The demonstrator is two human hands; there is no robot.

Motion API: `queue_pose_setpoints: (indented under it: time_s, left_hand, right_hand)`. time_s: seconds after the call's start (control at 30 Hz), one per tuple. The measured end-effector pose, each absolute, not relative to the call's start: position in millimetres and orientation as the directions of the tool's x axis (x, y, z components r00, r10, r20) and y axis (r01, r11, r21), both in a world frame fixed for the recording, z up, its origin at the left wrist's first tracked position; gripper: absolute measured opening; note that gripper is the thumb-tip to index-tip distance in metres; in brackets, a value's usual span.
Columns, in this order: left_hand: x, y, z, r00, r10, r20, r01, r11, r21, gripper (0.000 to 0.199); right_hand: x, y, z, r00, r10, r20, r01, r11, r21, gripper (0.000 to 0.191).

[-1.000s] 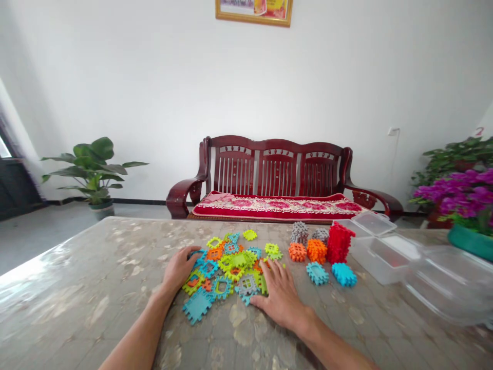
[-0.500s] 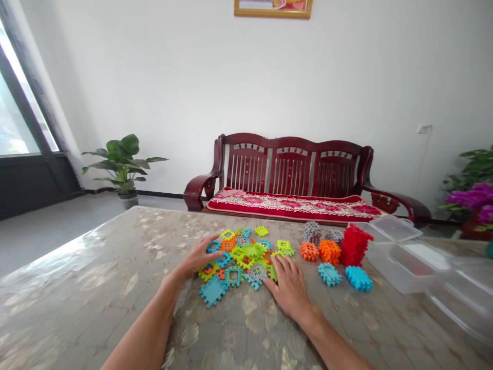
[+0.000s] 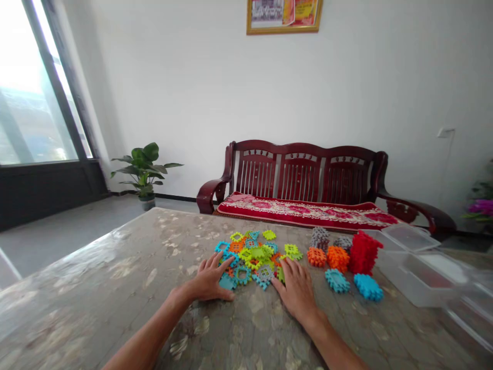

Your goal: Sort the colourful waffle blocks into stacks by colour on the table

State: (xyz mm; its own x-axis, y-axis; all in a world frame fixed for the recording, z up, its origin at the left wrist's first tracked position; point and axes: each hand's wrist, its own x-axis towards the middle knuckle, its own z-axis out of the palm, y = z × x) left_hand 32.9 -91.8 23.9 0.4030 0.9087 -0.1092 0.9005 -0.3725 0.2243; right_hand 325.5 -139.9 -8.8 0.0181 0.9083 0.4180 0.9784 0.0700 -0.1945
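A loose heap of flat toothed plastic building pieces (image 3: 256, 253) in lime, blue, orange and grey lies on the table between my hands. My left hand (image 3: 211, 277) rests at the heap's left side, fingers spread, its palm partly covering a blue square piece (image 3: 228, 281). On the right edge of the heap lies my right hand (image 3: 296, 287), fingers stretched forward and touching lime pieces there. A grey window-shaped piece (image 3: 265, 273) sits just left of my right thumb. Neither hand is lifting a piece.
To the right stand stacks sorted by colour: a tall red stack (image 3: 364, 253), orange stacks (image 3: 338, 258), grey stacks (image 3: 319, 238) and blue stacks (image 3: 368, 287). Clear plastic boxes (image 3: 412, 277) stand beyond them. A wooden bench (image 3: 300, 169) is behind the table (image 3: 115, 267).
My left hand has moved nearer and slid over the blue square piece at the heap's near left. My right hand stays at the right edge. The view has shifted left and slightly up.
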Motion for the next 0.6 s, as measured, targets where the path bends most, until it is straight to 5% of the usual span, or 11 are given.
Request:
queue_pose_setpoints:
  time_s: [0.3,0.6]
  left_hand:
    - [71.2,-104.1,19.1,0.192,0.980,0.061,0.940,-0.201,0.276,0.081]
    - [74.2,-98.4,8.7,0.158,0.943,0.293,0.826,-0.289,0.484,0.032]
  right_hand:
    - [337.2,-139.1,-0.2,0.055,0.939,0.338,0.983,0.009,-0.184,0.048]
    - [347.8,-137.2,0.8,0.027,0.943,0.333,0.973,0.052,-0.226,0.044]
